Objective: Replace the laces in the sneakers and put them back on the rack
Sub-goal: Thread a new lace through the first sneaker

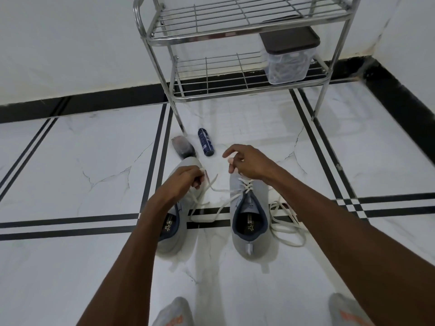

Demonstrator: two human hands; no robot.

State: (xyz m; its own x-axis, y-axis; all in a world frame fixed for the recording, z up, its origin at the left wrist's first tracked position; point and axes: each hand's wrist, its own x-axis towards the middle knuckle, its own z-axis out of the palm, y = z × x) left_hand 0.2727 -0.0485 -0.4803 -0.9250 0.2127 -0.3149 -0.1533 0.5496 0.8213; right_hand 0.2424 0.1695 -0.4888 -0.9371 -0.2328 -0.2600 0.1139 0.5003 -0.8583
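Note:
Two grey sneakers stand side by side on the white floor, toes pointing away from me. My left hand point(186, 178) is over the left sneaker point(173, 231) and pinches a white lace point(207, 187) near its toe. The right sneaker point(249, 215) has white lace crossed through its upper eyelets, with loose loops point(284, 222) spilling onto the floor at its right. My right hand point(247, 162) hovers above that sneaker's toe, fingers curled, seemingly pinching a lace end. Behind stands the metal shoe rack point(235, 90), its two wire shelves holding no shoes.
A clear plastic box with a dark lid point(288, 57) holding laces sits on the rack's lower shelf, right side. A blue spray can point(205, 142) and a small dark brush-like item point(183, 148) lie on the floor before the rack. My knees show at the bottom edge.

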